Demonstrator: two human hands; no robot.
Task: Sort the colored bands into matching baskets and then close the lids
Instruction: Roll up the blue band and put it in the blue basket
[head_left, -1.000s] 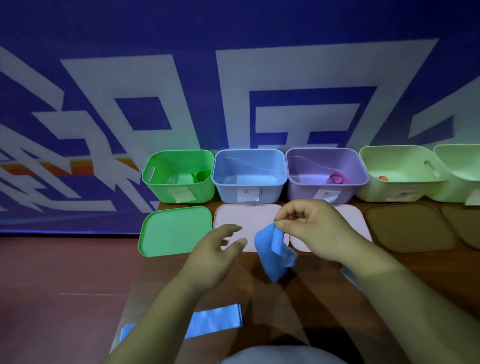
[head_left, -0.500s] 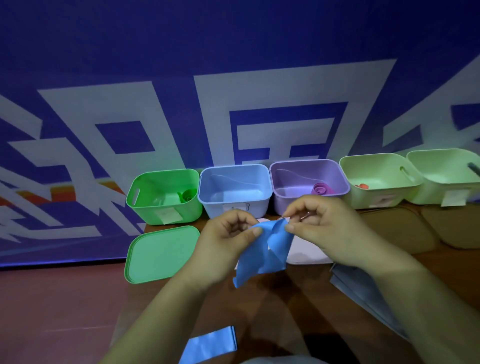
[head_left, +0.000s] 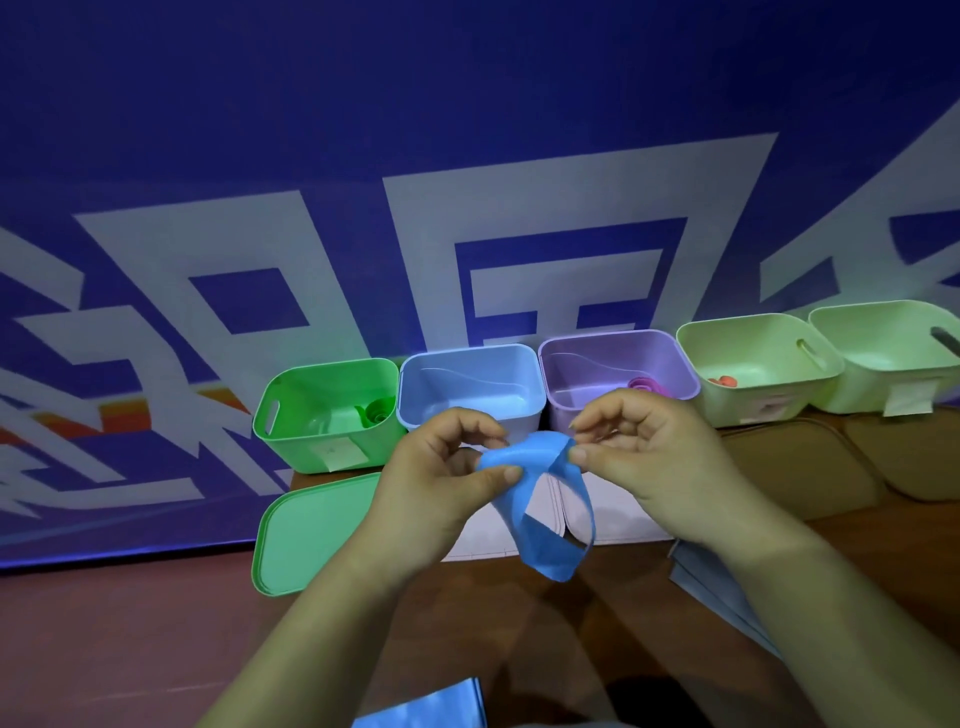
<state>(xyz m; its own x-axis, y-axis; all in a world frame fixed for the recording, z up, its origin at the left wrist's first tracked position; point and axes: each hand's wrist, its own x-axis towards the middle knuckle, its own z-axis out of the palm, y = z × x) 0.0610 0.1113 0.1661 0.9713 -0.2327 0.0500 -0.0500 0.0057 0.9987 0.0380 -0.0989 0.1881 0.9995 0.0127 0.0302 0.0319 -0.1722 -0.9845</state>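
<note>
A blue band (head_left: 540, 499) hangs as an open loop between my hands, above the table in front of the baskets. My left hand (head_left: 441, 483) pinches its left end with thumb and fingers. My right hand (head_left: 649, 467) pinches its right end. Behind them stand a green basket (head_left: 291, 415) with a rolled green band (head_left: 376, 410), a blue basket (head_left: 467, 382), and a purple basket (head_left: 597, 364) with a rolled purple band (head_left: 644, 385). A pale green basket (head_left: 753, 358) holds an orange band (head_left: 724, 381).
Another pale green basket (head_left: 883, 353) stands at the far right. A green lid (head_left: 311, 530) lies in front of the green basket, white lids (head_left: 618, 514) behind my hands, brown lids (head_left: 810, 467) to the right. More blue bands (head_left: 436, 712) lie near the front edge, and a pale blue band (head_left: 717, 597) lies under my right forearm.
My left hand came in and took hold of the band beside my right hand. Both hands then drew it apart into an open loop. The camera view tilted up.
</note>
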